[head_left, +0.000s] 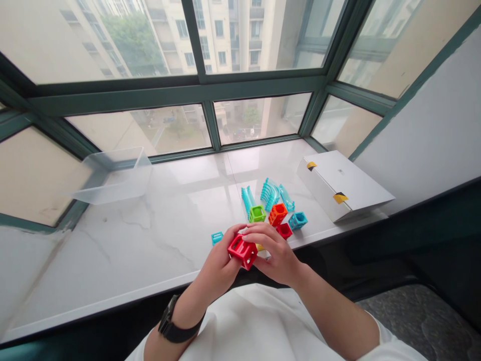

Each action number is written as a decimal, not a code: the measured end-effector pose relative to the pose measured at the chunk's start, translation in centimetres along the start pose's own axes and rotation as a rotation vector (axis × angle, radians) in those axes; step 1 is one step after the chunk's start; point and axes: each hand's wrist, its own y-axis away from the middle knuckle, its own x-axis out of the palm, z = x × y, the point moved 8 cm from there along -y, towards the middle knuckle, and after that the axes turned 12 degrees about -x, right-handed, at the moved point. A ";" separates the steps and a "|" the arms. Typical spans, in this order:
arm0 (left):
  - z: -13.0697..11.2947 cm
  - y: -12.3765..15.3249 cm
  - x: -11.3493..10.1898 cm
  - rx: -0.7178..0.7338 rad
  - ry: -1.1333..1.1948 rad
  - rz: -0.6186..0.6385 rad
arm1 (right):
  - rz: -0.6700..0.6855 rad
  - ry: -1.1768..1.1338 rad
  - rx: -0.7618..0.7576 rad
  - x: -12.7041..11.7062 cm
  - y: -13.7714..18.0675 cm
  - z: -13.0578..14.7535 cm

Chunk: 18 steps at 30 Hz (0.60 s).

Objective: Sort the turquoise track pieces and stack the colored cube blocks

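Note:
A red hollow cube block [242, 250] is held over the near edge of the marble windowsill [158, 235]. My left hand [220, 263] grips it from the left with closed fingers. My right hand [272, 250] closes on it from the right, fingers curled over the top; a bit of yellow shows under them. Just beyond on the sill lie a green cube [257, 214], an orange cube [277, 214], a smaller red cube [284, 230], a blue cube [298, 220], a small blue piece [217, 237] and several curved turquoise track pieces [268, 193].
A clear plastic tub [112, 175] stands at the back left of the sill. A white cardboard box [340, 188] with yellow tape lies at the right end. Green window frames run behind. A black watch is on my left wrist.

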 end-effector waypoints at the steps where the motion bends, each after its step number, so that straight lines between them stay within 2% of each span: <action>1: 0.1 0.0 -0.1 0.002 -0.007 -0.012 | 0.002 0.006 -0.005 0.1 0.0 0.0; 8: 1.0 -0.2 -0.7 -0.040 -0.085 -0.069 | 0.053 0.036 -0.002 0.6 0.2 0.1; 14: 1.3 -0.2 -1.3 0.000 -0.259 -0.160 | 0.056 0.058 0.003 0.2 0.3 0.0; 18: 1.5 -0.1 -2.4 0.004 -0.271 -0.182 | 0.008 0.092 0.111 -0.8 1.0 -1.2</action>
